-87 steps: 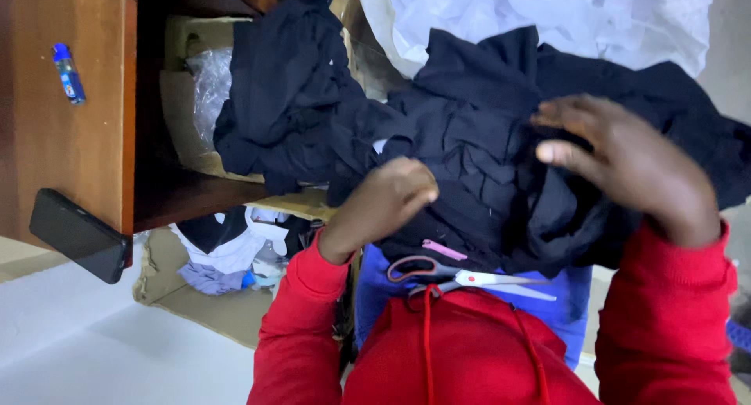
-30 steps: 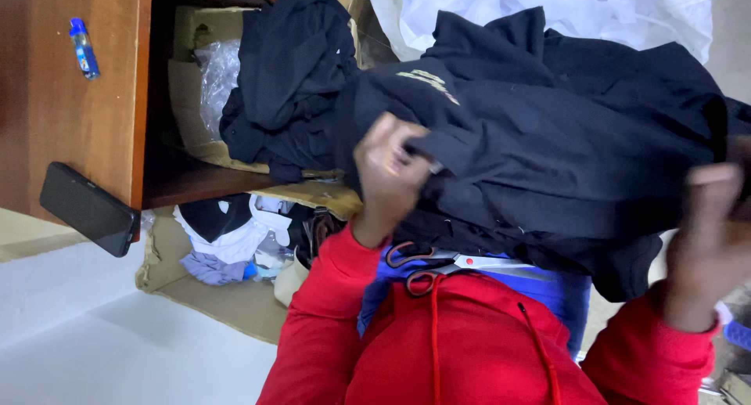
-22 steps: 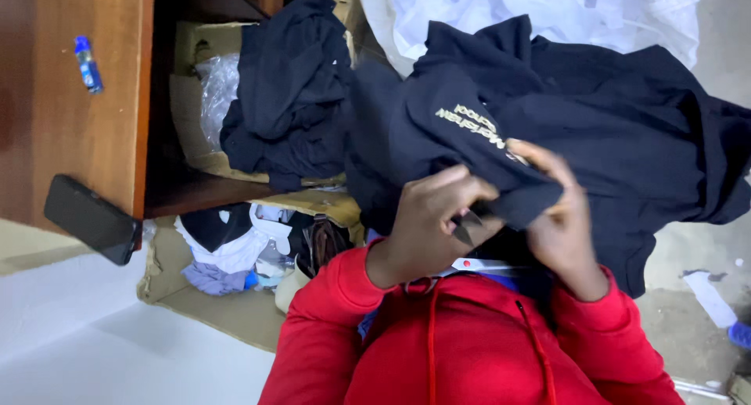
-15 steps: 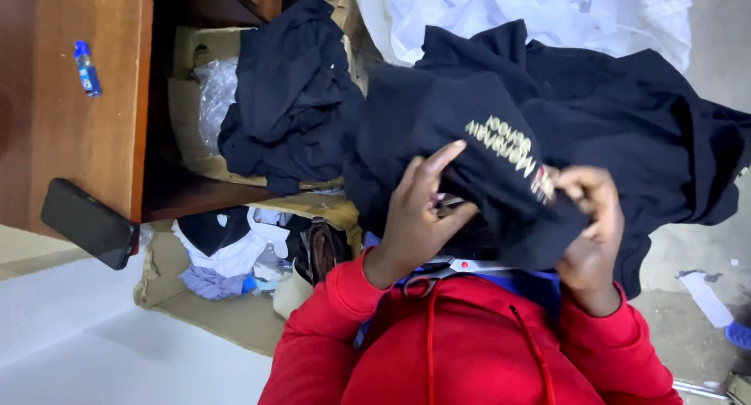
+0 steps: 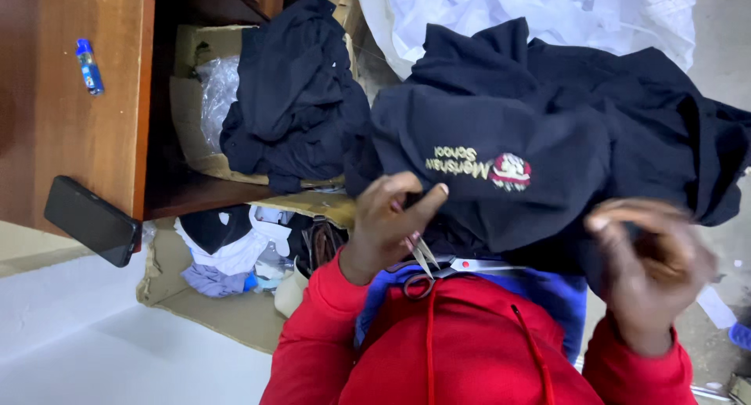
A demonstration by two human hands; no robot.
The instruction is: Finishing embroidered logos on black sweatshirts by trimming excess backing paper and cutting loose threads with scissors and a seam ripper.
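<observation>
left hand (image 5: 391,225) at the lower edge of the dark navy garment (image 5: 532,154), fingers partly curled, forefinger stretched out against the cloth; whether it pinches the fabric, cannot tell. right hand (image 5: 653,268) blurred, fingers loosely curled at the garment's right underside; grip unclear. garment lies bunched over the lap, embroidered crest facing up. scissors (image 5: 438,266) rest on blue cloth (image 5: 563,291) just below the left hand. black phone (image 5: 90,219) on the wooden desk (image 5: 78,131) edge, well apart.

The right hand (image 5: 653,276) is motion-blurred; the silver scissors (image 5: 450,266) lie partly hidden under the dark navy embroidered garment (image 5: 540,147).
</observation>
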